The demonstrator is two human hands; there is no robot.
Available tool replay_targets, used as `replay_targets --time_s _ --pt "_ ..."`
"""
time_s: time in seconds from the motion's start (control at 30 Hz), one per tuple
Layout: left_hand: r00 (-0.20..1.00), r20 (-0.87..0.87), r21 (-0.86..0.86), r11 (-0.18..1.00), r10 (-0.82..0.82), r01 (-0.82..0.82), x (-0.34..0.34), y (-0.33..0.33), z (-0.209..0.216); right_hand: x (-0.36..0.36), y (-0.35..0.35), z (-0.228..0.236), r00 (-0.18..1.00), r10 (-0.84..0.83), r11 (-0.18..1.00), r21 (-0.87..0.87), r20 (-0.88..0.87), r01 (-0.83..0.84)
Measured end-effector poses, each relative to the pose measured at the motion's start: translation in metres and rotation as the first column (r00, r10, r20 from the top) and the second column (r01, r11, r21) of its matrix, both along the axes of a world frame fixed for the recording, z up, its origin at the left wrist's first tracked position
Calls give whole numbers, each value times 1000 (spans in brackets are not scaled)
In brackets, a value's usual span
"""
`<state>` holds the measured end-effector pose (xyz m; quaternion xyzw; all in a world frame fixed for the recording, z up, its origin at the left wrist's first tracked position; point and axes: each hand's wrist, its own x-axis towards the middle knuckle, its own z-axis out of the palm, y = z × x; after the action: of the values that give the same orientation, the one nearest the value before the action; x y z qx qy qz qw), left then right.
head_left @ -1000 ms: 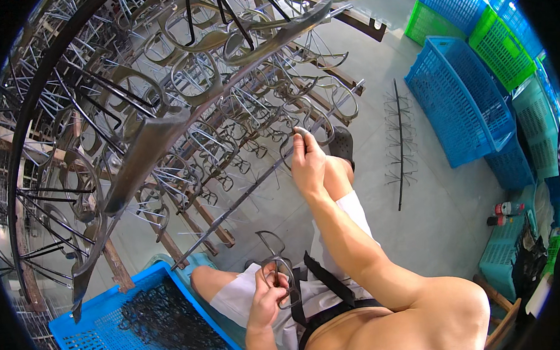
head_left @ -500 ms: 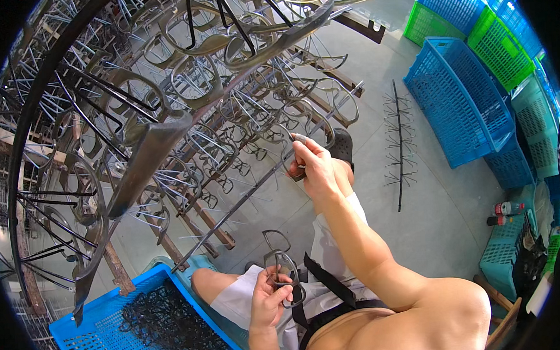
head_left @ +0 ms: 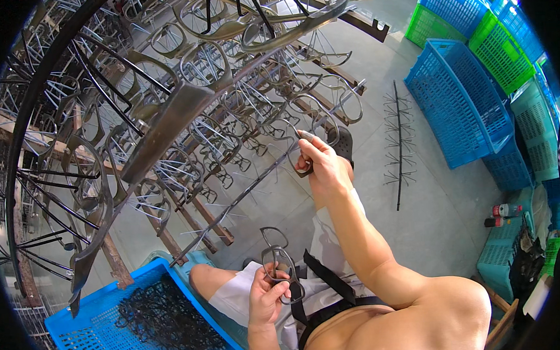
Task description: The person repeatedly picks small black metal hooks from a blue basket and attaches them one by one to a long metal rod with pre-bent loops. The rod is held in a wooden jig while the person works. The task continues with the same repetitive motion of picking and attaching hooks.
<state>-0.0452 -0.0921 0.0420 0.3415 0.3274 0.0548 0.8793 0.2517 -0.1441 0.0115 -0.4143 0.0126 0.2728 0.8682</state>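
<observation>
My left hand is closed on a dark eyeglass frame without temples, held above my lap. Farther forward, my right hand pinches another eyeglass frame between thumb and fingers. That frame is beside a long metal rod with thin prongs, which slants from lower left to upper right. Whether the frame hangs on a prong, I cannot tell, as my fingers cover part of it. More eyeglass frames hang near the rod's far end.
Racks crowded with hanging frames fill the upper left, some very close. A blue basket with a dark tangled pile stands left of my knee. A pronged rod lies on the floor; blue crates line the right, with bottles nearby.
My right hand has shifted slightly right and down with its frame. The near hanging frames at upper left have moved a little to the right in view. My left hand keeps its hold.
</observation>
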Motion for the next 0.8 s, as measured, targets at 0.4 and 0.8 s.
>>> replay_targets --time_s 0.4,0.8 --pt "1000 1 2 1000 -19 19 3 -1 -1 0 -5 -12 998 30 999 15 46 -30" --pt "999 34 -38 999 32 -31 3 -3 -4 -20 16 -10 967 9 982 -185 256 40"
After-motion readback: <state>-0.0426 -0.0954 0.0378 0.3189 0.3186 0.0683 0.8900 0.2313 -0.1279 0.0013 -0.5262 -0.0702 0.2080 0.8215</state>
